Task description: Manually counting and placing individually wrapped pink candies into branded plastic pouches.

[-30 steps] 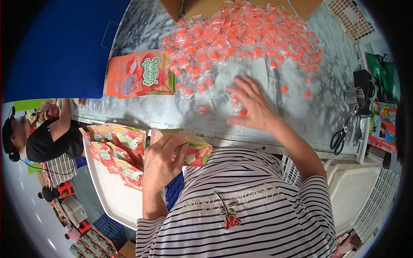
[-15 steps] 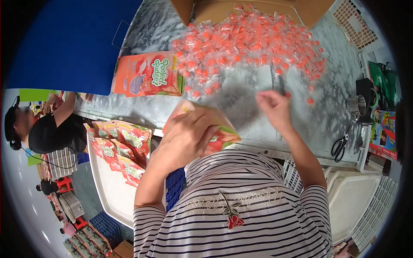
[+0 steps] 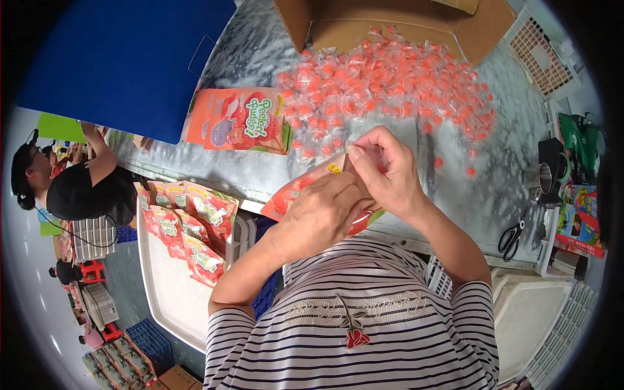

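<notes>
A red and pink candy pouch (image 3: 284, 197) is in front of my body, at the table's near edge. My left hand (image 3: 323, 213) is closed around it and its fingers cover much of the printed front. At the pouch's upper edge, my right hand (image 3: 389, 170) pinches with thumb and fingertips; whatever sits inside that pinch is hidden. Beyond both hands spreads a heap of clear-wrapped red candies (image 3: 383, 81). Flat pouches (image 3: 240, 120) of the same design lie left of the heap.
Filled pouches (image 3: 192, 224) stand in a white tray (image 3: 159, 286) at the left. An open cardboard box (image 3: 390, 26) backs the candies. Black scissors (image 3: 511, 240) and a metal cup (image 3: 537, 175) are on the right. A blue panel (image 3: 123, 65) fills the upper left; a co-worker (image 3: 81, 188) sits below it.
My right hand has moved left from over the table to the pouch's top edge. My left hand, still gripping the pouch, has shifted right and slightly nearer.
</notes>
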A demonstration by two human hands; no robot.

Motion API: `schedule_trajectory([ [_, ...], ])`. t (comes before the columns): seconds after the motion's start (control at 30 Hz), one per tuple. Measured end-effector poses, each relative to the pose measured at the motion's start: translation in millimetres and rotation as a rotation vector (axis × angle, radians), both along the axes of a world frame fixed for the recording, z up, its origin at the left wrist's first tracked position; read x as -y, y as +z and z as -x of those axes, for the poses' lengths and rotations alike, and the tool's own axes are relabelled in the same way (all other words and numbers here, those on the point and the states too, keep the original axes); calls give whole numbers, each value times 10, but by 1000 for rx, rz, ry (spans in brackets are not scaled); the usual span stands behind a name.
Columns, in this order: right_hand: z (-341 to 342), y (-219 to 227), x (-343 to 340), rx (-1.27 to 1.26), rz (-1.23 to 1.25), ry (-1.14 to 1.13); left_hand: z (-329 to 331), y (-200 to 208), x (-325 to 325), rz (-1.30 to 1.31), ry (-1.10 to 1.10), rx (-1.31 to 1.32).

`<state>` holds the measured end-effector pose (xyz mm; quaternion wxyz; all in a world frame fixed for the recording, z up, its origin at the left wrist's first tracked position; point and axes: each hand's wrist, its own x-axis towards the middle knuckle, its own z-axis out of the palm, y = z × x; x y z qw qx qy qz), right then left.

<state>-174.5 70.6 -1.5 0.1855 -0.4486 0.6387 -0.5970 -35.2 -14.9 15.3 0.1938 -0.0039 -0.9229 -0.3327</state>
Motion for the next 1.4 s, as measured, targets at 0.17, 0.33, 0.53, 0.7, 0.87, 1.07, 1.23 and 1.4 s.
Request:
schedule_trajectory([
  [0.17,12,-55,-25,-270,3,-31,8,-56,-2,-79,78,-31],
  [0.33,20,33,-6,-298,-254,25,-16,-94,-18,-10,97,-80],
  [0.53,24,122,55,-74,-417,62,-23,-124,-54,0,85,-144],
  [0.7,27,207,36,41,-270,81,-24,-144,-7,4,104,-54],
  [0.87,110,285,-57,188,-59,23,-23,-158,38,-59,101,-157],
  [1.07,10,345,-301,-93,-325,312,-63,-119,8,-91,110,-114],
  [1.23,42,557,-284,-68,-413,452,-147,-69,-86,-70,11,-171],
  [1.4,-46,561,-218,-254,-302,829,-349,82,-209,73,6,-231],
])
